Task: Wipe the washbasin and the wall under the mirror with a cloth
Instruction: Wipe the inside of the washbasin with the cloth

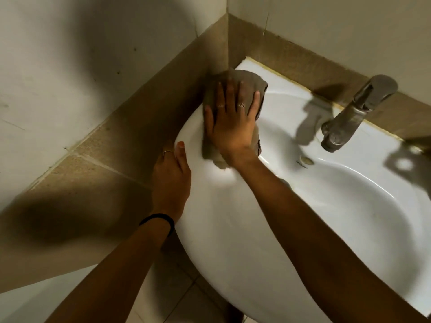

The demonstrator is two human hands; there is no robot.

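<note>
Bare forearms; black band on left wrist, thin rings on several fingers.

Pale walls – beige tile band, shadowed

A crumpled grey-brown cloth lies on the white washbasin's left rim, touching the tan wall.

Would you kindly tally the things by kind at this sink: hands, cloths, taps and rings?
Hands: 2, left hand and right hand
Cloths: 1, brown cloth
Taps: 1, metal tap
Rings: 3 visible
Total: 7
</note>
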